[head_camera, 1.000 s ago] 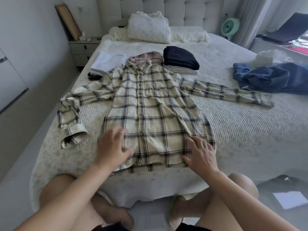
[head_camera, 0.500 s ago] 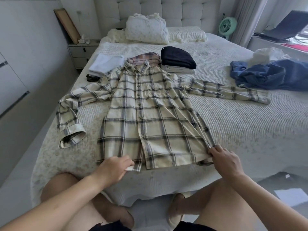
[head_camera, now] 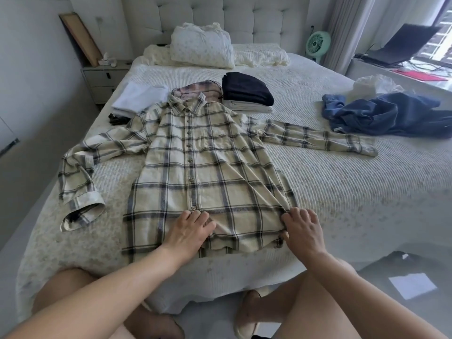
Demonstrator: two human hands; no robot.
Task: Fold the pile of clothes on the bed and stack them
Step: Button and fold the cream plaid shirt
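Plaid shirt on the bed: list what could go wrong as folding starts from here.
1. The plaid shirt has its collar lying over a folded pinkish garment; dragging the shirt may pull that one askew.
2. The bent sleeve ends near the bed's side edge and could slip off.
3. The left hand and right hand press only the hem, so wrinkles higher up may get folded in.
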